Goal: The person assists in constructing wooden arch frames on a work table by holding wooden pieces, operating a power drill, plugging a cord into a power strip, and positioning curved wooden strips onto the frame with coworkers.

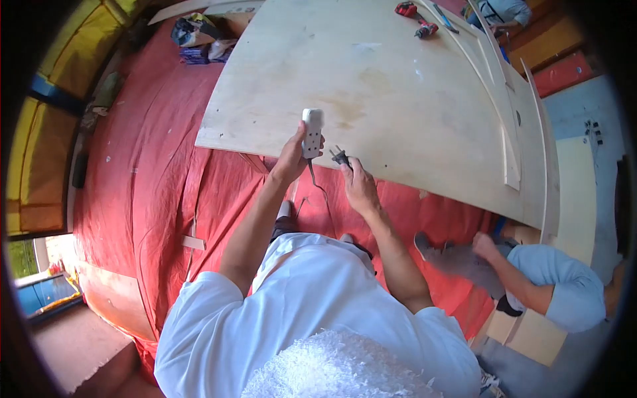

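Note:
My left hand is closed around a white extension socket, its holed face turned up toward me. A dark cord hangs from the lower end of the socket. In my right hand is a black two-pin plug, gripped at its body with the pins pointing up and left. The plug and the socket are apart, a short gap between them. Both are held over the near edge of a large pale wooden board.
A red cordless drill lies at the board's far end beside long wooden strips. Red sheeting covers the floor. One person sits at the right; another is at the far right. Bags lie far left.

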`<action>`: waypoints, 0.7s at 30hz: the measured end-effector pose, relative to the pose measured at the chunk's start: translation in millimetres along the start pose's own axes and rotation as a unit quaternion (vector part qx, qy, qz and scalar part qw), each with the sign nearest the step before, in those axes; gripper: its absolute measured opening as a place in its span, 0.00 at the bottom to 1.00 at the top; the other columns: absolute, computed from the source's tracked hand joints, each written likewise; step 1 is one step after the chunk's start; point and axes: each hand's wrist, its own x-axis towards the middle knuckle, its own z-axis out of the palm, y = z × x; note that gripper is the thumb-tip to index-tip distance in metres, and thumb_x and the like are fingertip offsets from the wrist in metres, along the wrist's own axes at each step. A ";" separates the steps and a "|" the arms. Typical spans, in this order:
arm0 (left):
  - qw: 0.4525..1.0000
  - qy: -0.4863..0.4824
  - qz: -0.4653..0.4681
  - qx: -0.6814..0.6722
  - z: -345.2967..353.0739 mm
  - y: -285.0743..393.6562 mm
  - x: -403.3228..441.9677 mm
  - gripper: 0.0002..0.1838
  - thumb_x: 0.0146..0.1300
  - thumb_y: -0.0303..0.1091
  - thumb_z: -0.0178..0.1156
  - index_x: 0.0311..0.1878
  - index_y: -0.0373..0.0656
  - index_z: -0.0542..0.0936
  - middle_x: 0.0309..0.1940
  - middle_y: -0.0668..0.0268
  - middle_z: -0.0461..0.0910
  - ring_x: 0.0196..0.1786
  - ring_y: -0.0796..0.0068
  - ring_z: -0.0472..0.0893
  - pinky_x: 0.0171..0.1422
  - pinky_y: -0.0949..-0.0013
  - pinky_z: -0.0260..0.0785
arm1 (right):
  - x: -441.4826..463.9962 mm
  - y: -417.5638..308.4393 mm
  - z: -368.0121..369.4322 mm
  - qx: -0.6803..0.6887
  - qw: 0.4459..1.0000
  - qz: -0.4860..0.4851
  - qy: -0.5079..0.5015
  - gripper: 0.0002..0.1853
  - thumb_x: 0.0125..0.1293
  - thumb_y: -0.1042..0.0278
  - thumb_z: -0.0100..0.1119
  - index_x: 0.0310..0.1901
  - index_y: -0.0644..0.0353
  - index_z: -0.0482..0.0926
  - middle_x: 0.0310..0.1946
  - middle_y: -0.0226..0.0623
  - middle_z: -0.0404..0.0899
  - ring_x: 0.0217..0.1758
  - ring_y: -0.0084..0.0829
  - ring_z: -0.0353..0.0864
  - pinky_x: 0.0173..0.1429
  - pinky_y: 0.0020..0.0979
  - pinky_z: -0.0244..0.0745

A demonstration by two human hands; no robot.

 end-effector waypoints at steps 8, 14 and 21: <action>0.996 -0.055 -0.011 0.071 -17.4 8.1 3.4 0.31 0.70 0.58 0.46 0.60 0.39 0.70 0.44 0.66 0.76 0.46 0.76 0.74 0.52 0.68 0.67 | 32.3 -21.6 19.0 -0.007 0.996 0.074 -0.045 0.17 0.73 0.56 0.45 0.45 0.63 0.76 0.24 0.50 0.77 0.31 0.53 0.78 0.35 0.48 0.69; 0.977 -0.110 -0.011 0.183 -29.2 21.5 3.9 0.29 0.71 0.57 0.47 0.61 0.42 0.71 0.40 0.69 0.75 0.44 0.80 0.71 0.48 0.74 0.63 | 33.6 -23.4 7.4 0.351 0.890 0.243 -0.160 0.22 0.74 0.50 0.44 0.48 0.62 0.78 0.15 0.19 0.60 0.16 0.17 0.58 0.20 0.24 0.56; 0.963 -0.101 0.002 0.248 -24.6 35.8 -21.5 0.27 0.73 0.51 0.47 0.64 0.40 0.70 0.43 0.70 0.74 0.45 0.79 0.69 0.51 0.73 0.62 | 35.1 -23.2 24.9 0.232 0.960 0.142 -0.066 0.16 0.70 0.56 0.56 0.48 0.62 0.79 0.24 0.27 0.74 0.25 0.19 0.70 0.30 0.24 0.69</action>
